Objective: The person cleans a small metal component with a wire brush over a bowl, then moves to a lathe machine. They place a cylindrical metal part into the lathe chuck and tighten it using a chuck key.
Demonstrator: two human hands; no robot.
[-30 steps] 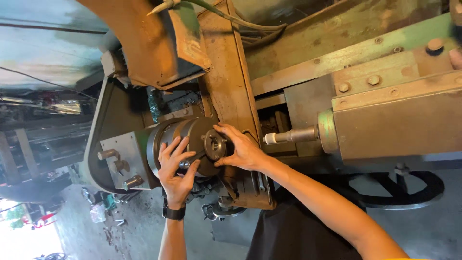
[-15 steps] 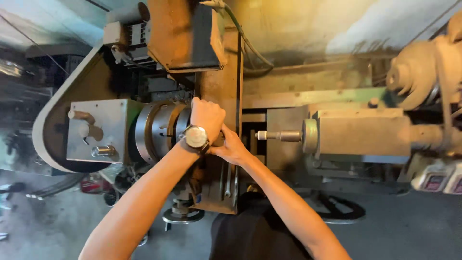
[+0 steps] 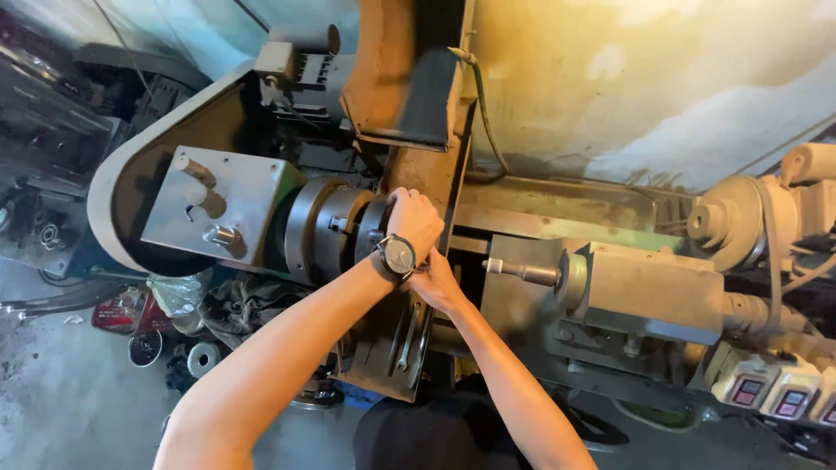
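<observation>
Dim workshop: round grey steel lathe chuck (image 3: 335,228) had its axis horizontal toward the tailstock spindle (image 3: 522,271); left hand (image 3: 414,222) fisted on the chuck, right hand (image 3: 435,283) behind, grip unclear.

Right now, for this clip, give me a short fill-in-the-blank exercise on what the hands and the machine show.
1. The left hand rests on the round metal ____ of the lathe.
2. A ____ sits on the left wrist.
3. The right hand lies ____ the left hand.
4. The tailstock spindle points toward the ____.

Missing words: chuck; watch; below; hands
</observation>
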